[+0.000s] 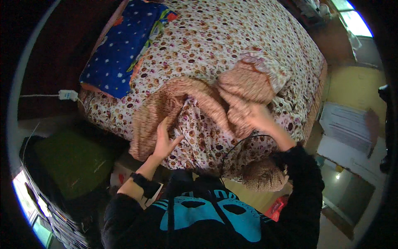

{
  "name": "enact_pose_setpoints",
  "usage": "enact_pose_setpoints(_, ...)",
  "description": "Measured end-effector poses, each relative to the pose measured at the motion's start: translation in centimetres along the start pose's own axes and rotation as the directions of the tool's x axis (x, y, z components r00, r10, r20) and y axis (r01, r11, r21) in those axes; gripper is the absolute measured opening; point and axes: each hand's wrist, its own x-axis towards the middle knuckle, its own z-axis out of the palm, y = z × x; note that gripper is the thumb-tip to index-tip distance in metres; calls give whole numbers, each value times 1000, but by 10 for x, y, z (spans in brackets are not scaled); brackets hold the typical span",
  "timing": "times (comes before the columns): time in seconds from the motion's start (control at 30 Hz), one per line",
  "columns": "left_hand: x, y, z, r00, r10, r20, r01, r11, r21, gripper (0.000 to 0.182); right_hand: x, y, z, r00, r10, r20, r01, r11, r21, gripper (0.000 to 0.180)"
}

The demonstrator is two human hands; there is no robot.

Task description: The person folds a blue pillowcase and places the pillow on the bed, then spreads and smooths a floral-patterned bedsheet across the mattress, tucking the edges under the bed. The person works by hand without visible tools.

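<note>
A bunched fleece blanket (196, 87), pinkish brown with a floral-print side, lies on the near part of a bed (199, 34) with a floral sheet. My left hand (164, 141) is against the fleece at the left, its thumb spread away from the fingers; the fingertips partly sink into the pile. On the right, my right hand (259, 118) grips a gathered fold of the same blanket. That hand is blurred, and its fingers are partly hidden in the fleece. Beyond it, a turned-over corner shows a paler printed side.
A dark blue pillow (118, 53) with white stars rests at the bed's upper left. A white power strip (68, 95) with a cable is beside the bed. A thin black cord (230, 151) crosses the near bedding. Papers (345, 121) lie at the right.
</note>
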Motion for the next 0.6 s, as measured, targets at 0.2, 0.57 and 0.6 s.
enact_pose_setpoints(0.2, 54, 83, 82, 950, 198, 240, -115, 940, -320, 125, -68, -49, 147, 917, -350, -192, 384, 647, 658, 33)
enact_pose_setpoints(0.57, 25, 90, 100, 798, 365, 481, -389, 920, -51, 68, -90, 71, 126, 630, 777, -20, -151, 148, 978, 71)
enact_pose_setpoints(0.6, 12, 98, 97, 746, 541, 389, -518, 838, -173, 64, -82, 80, 133, 765, 623, 164, -150, -76, 986, 74)
